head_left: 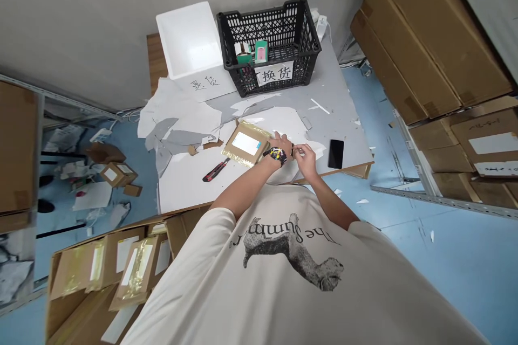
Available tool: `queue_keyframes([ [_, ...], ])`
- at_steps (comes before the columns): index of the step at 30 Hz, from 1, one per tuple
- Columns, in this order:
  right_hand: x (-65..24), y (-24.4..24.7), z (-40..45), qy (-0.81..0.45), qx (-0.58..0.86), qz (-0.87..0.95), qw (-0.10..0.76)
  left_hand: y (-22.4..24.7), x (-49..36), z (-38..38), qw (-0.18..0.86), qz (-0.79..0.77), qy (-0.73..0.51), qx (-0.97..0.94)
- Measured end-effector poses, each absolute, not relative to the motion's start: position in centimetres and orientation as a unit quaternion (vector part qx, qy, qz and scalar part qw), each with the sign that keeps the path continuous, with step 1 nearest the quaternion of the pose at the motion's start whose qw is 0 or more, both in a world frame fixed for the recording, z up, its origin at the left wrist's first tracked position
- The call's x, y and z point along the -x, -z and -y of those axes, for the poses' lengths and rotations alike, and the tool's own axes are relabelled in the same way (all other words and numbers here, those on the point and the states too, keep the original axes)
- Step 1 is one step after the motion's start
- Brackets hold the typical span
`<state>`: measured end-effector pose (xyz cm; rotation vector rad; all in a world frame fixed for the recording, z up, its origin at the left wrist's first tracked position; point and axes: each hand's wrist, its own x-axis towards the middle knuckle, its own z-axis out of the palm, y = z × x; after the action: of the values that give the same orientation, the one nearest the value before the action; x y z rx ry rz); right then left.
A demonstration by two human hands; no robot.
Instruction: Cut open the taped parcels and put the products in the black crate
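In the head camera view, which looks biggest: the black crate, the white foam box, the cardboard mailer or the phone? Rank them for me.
1. Black plastic crate and white foam box: too alike to rank, given their nearness to the camera.
2. Cardboard mailer.
3. Black phone.

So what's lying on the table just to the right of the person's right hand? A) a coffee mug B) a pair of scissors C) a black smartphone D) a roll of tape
C: a black smartphone lies on the grey-topped table, just beyond the right hand.
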<state>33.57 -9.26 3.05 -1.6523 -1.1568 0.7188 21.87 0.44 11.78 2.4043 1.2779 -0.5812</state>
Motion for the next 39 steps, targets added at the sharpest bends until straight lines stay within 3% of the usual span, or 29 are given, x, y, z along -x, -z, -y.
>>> queue_keyframes([
  [10,-33.5,-3.2,8.9,-0.279,0.691,0.455,0.488,-12.7,-19.4,-0.2,0.233,-0.429,-0.013,-0.873],
  [19,-33.7,-3.7,9.3,-0.332,0.672,0.456,0.480,-22.1,-12.9,-5.7,0.244,-0.440,-0.145,-0.852],
  [24,-34.9,-6.6,7.9,-0.297,0.668,0.425,0.534,-26.4,-11.6,-9.5,0.318,-0.434,-0.256,-0.803],
  [27,-35.4,-9.4,6.1,-0.371,0.624,0.391,0.566,-27.8,-11.2,-11.0,0.375,-0.416,-0.285,-0.778],
  [32,-35.4,-13.6,4.4,-0.579,0.494,0.310,0.569,-28.2,-10.6,-11.9,0.476,-0.367,-0.275,-0.750],
  [39,-34.5,-16.6,4.3,-0.538,0.504,0.407,0.539,-25.7,-12.1,-11.6,0.554,-0.392,-0.325,-0.658],
])
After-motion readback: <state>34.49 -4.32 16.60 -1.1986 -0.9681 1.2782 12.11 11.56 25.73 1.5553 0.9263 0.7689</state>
